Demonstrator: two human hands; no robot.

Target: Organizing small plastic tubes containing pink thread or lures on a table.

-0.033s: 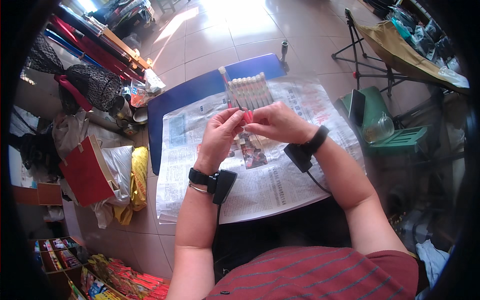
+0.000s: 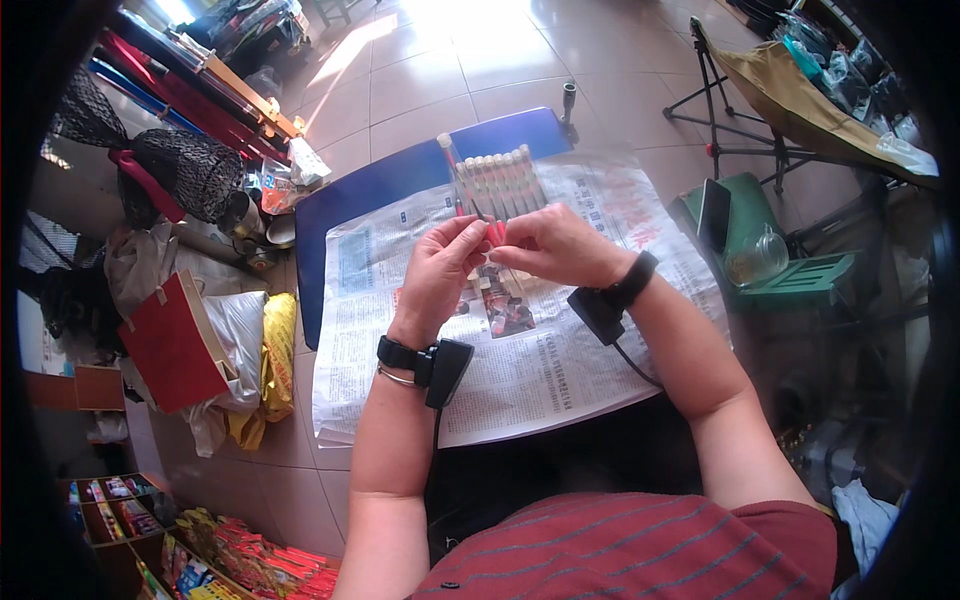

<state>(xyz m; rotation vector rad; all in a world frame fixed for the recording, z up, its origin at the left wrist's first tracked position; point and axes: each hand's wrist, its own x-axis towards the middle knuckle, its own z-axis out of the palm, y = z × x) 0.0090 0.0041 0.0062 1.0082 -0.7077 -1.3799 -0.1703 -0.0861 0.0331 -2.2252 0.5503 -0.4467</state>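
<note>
Over the newspaper [image 2: 380, 330], my left hand [image 2: 442, 262] and my right hand [image 2: 553, 246] meet with their fingertips pinched together. Between them shows a small bright pink-red piece [image 2: 497, 232]; its far end and exact kind are hard to make out. Just beyond my fingers lies a row of several slim clear tubes [image 2: 508, 178] with whitish caps. One more capped tube [image 2: 446, 146], with something reddish along it, slants out at the row's left, its near end hidden by my hands. Both wrists wear black straps with boxy units.
The newspaper covers a blue tabletop [image 2: 335, 215]. Left of it are a red board [image 2: 175, 345], a yellow bag [image 2: 277, 365] and a black mesh bundle [image 2: 190, 170]. At right stand a green stool [image 2: 800, 280] holding a clear jar [image 2: 758, 258], a dark phone-like slab [image 2: 713, 213] and a tan folding stand [image 2: 800, 110].
</note>
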